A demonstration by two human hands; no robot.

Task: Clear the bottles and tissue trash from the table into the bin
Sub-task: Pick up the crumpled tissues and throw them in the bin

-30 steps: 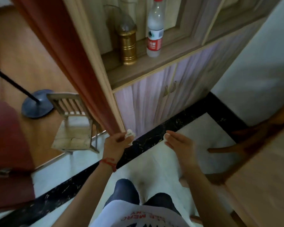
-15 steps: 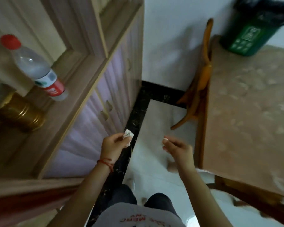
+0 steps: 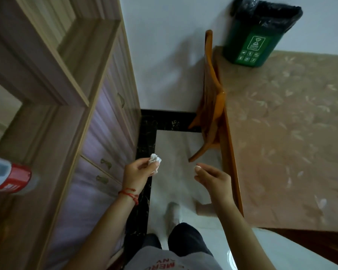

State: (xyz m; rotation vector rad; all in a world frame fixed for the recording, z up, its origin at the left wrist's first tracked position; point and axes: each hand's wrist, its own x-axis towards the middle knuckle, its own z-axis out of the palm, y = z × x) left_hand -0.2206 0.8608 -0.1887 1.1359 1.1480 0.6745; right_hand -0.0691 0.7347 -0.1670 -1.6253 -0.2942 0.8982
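Observation:
My left hand (image 3: 139, 172) is shut on a crumpled white tissue (image 3: 154, 159), which sticks out above the fingertips. A small white bit of tissue (image 3: 197, 167) is pinched at the fingertips of my right hand (image 3: 213, 178). Both hands hover over the floor between the cabinet and the table. The green bin (image 3: 250, 49) with a black liner stands on the far left corner of the table (image 3: 291, 133), well ahead of both hands. A clear bottle with a red label (image 3: 10, 180) lies at the left edge of view on the cabinet shelf.
A wooden cabinet (image 3: 98, 143) with drawers runs along the left. An orange wooden chair (image 3: 211, 106) leans against the table's left edge. A white wall closes the far end. My legs and one foot show below, on pale floor tiles with a black border.
The view has swung right, away from the cabinet shelf, bringing the table and green bin into view. Both hands keep their tissue and stay at about the same height.

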